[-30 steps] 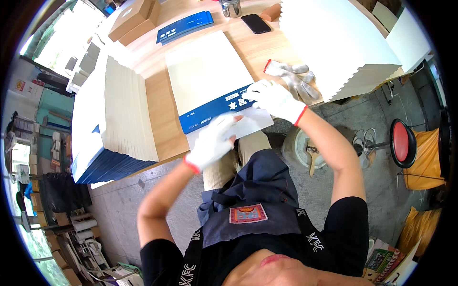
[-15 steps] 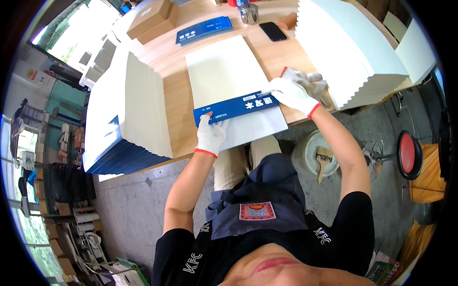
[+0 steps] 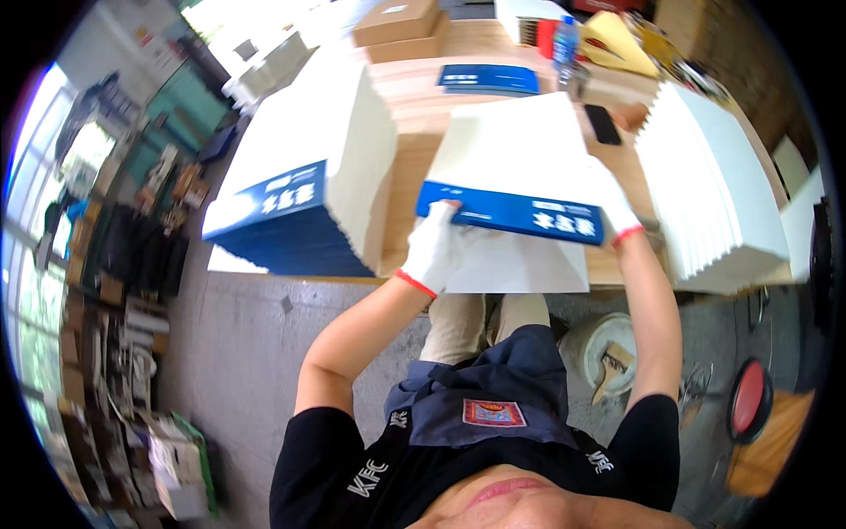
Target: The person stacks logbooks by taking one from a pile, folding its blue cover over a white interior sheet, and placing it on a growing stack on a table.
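Wooden table [image 3: 407, 167], blue-banded pad [image 3: 515, 172] clamped in left fingers [image 3: 442, 216], thumb on top, right hand [image 3: 614, 201] alongside, grip unclear.

Daylight comes from the upper left, where a bright white window [image 3: 247, 16] is blown out. The flat cream sheet with a blue band [image 3: 518, 141] shows little texture; the smooth grey floor [image 3: 256, 370] is dimmer. Fisheye distortion bows the left edge, fine detail looks soft, and black fills the corners.

Left hand [image 3: 433, 247] — right hand [image 3: 616, 203] — well apart
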`<state>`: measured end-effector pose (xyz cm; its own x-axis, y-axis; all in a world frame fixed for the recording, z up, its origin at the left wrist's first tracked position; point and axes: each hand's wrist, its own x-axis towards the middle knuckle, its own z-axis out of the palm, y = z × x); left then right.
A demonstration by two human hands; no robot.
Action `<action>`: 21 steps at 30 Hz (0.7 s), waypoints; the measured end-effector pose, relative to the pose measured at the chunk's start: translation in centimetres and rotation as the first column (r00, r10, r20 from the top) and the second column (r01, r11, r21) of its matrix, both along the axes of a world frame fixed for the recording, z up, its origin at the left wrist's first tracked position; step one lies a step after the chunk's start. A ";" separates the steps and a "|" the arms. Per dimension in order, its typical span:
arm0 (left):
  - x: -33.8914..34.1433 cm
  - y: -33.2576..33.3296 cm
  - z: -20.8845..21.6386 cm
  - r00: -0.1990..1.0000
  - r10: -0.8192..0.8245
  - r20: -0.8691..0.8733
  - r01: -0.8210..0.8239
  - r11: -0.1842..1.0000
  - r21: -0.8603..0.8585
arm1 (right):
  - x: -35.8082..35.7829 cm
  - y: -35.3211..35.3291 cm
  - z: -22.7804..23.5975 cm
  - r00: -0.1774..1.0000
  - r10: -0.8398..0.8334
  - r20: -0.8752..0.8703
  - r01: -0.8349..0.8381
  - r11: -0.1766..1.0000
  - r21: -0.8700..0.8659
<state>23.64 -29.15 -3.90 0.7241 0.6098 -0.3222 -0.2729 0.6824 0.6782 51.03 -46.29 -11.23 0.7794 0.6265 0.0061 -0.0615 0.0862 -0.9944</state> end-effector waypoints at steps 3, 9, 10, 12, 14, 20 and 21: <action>-2.8 1.4 -0.6 0.994 -0.064 0.085 0.038 0.957 0.286 | -3.8 -0.6 4.8 0.998 0.048 0.049 -0.060 0.961 0.270; -12.8 7.5 7.9 0.949 0.313 -0.029 -0.104 0.400 0.910 | -7.4 7.1 11.2 0.978 -0.010 0.207 -0.085 0.891 0.446; -14.4 8.7 9.3 0.924 0.382 -0.007 -0.150 0.380 0.913 | -9.3 10.2 11.9 0.948 -0.087 0.306 -0.084 0.859 0.505; -17.7 11.9 11.9 0.883 0.469 -0.004 -0.193 0.371 0.909 | -11.7 16.5 14.0 0.953 -0.015 0.301 -0.150 0.842 0.518; -19.3 17.1 13.2 0.882 0.471 0.028 -0.228 0.372 0.900 | -13.1 21.3 15.8 0.757 -0.170 0.631 -0.131 0.906 0.402; -22.2 25.9 12.1 0.535 0.771 -0.346 0.320 0.195 0.927 | -15.6 30.7 15.1 0.784 0.139 0.606 -0.061 0.987 -0.147; -22.4 25.9 11.5 0.417 0.769 -0.484 0.520 0.235 0.821 | -15.7 30.5 15.2 0.741 0.221 0.634 -0.009 0.947 -0.320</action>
<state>1.25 -3.30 7.63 0.3791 0.8916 0.2475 0.7463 -0.4528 0.4879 35.32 -15.80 4.00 0.5676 0.7674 0.2982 0.6217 -0.1621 -0.7663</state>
